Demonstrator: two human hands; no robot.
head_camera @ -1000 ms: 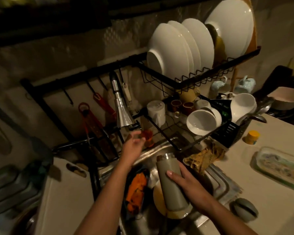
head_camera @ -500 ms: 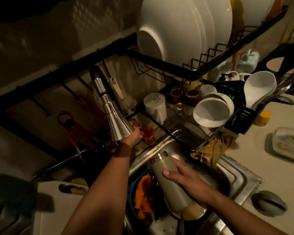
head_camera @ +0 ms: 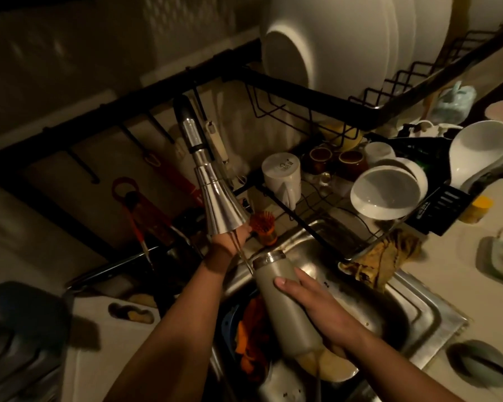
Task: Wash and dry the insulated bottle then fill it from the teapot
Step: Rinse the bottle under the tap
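Note:
The grey insulated bottle point(head_camera: 285, 303), with its metal open mouth up, is tilted over the steel sink point(head_camera: 413, 311). My right hand point(head_camera: 317, 309) grips its body from the right side. My left hand point(head_camera: 230, 239) reaches behind the conical chrome faucet head point(head_camera: 219, 208), and its fingers are hidden there. A thin stream of water falls from the faucet head toward the bottle's mouth. No teapot can be told apart in this dim view.
A black dish rack point(head_camera: 331, 111) with white plates hangs overhead; bowls point(head_camera: 386, 195) and mugs stand on its lower shelf. An orange brush point(head_camera: 265, 227) stands at the sink's back edge, a yellow cloth point(head_camera: 381, 256) on its right rim. Dishes and an orange rag fill the sink.
My left hand moved up behind the faucet head and water began to run. My head moved closer to the sink. The right hand kept hold of the bottle.

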